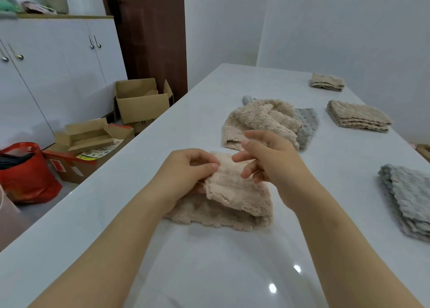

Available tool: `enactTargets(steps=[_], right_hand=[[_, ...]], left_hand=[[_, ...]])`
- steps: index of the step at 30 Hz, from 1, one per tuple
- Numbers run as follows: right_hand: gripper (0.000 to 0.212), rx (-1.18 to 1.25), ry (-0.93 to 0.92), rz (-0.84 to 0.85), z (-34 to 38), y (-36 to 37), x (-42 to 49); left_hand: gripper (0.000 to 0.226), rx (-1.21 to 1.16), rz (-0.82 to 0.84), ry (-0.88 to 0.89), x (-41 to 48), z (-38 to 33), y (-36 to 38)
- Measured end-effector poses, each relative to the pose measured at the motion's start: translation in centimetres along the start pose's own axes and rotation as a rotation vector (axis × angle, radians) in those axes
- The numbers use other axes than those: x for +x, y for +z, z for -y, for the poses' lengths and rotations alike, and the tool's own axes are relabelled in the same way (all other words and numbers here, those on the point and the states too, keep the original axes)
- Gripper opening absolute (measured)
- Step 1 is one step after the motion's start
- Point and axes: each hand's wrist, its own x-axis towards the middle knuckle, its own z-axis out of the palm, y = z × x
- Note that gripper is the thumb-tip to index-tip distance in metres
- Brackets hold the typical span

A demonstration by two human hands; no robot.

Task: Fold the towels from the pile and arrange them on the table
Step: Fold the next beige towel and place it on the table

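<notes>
Hands folding a beige towel (232,191) on the white table (209,272).
Left hand (186,170) pinches the towel's upper corner; right hand (267,158) hovers beside it, fingers spread; the unfolded pile (260,119) lies beyond, folded stacks (358,115) rightward.

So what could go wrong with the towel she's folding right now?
1. Only the left hand pinches the beige towel; the right hand has its fingers spread, so the folded flap may flop open.
2. The towel's lower layer looks bunched, so the fold could come out crooked.
3. The unfolded pile sits just behind the hands, so a reach might drag it out of place.
</notes>
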Motion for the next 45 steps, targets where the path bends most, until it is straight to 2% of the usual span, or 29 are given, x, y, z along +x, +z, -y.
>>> enactTargets(steps=[3, 10, 14, 17, 19, 20, 21, 23, 25, 28, 32, 38, 41, 45], right_hand=[[0.021, -0.031, 0.005, -0.011, -0.2, 0.1, 0.0], [0.023, -0.198, -0.008, 0.012, -1.1, 0.3, 0.1], [0.023, -0.395, -0.018, 0.029, -1.7, 0.6, 0.2], [0.022, -0.580, -0.099, -0.034, -2.1, 1.2, 0.2], [0.024, -0.729, -0.202, -0.128, -2.4, 1.8, 0.2], [0.025, -0.783, -0.272, -0.170, -2.6, 2.0, 0.1], [0.027, -0.818, -0.347, -0.188, -2.8, 2.2, 0.0], [0.033, -0.893, -0.434, -0.159, -3.4, 2.7, 0.1], [0.042, -1.002, -0.404, -0.069, -4.4, 3.3, 0.1], [0.051, -1.109, -0.322, 0.058, -6.1, 3.8, 0.2], [0.053, -1.077, -0.210, 0.121, -6.9, 3.6, 0.4], [0.052, -1.122, -0.223, 0.114, -7.3, 3.7, 0.5], [0.049, -1.044, -0.245, 0.093, -7.3, 3.5, 0.3], [0.047, -0.859, -0.239, -0.170, -6.9, 3.1, 0.0]], left_hand=[[0.013, 0.011, -0.070, 0.047, 0.1, -0.4, -1.1], [0.015, 0.345, -0.162, 0.017, 1.0, 0.7, -4.4], [0.018, 0.575, -0.177, 0.041, 1.2, 1.3, -4.1], [0.017, 0.743, -0.165, 0.018, 0.9, 1.0, -4.2], [0.009, 0.897, -0.208, 0.063, 0.7, 0.8, -4.1], [0.013, 0.954, -0.260, 0.127, 0.6, 0.7, -3.8], [0.026, 0.948, -0.296, 0.214, 0.6, 0.7, -3.4], [0.045, 0.779, -0.230, 0.326, 0.4, 0.5, -2.0], [0.053, 0.725, -0.068, 0.259, 0.1, 1.0, -0.4], [0.055, 0.989, 0.047, 0.117, 0.2, 2.8, 0.2], [0.052, 1.134, 0.065, 0.118, 0.5, 3.8, -0.3], [0.051, 1.152, 0.156, 0.136, 0.8, 4.1, -1.2], [0.049, 1.137, 0.053, 0.208, 0.1, 4.6, -1.0], [0.047, 1.045, -0.168, 0.229, -0.6, 4.5, -0.8]])
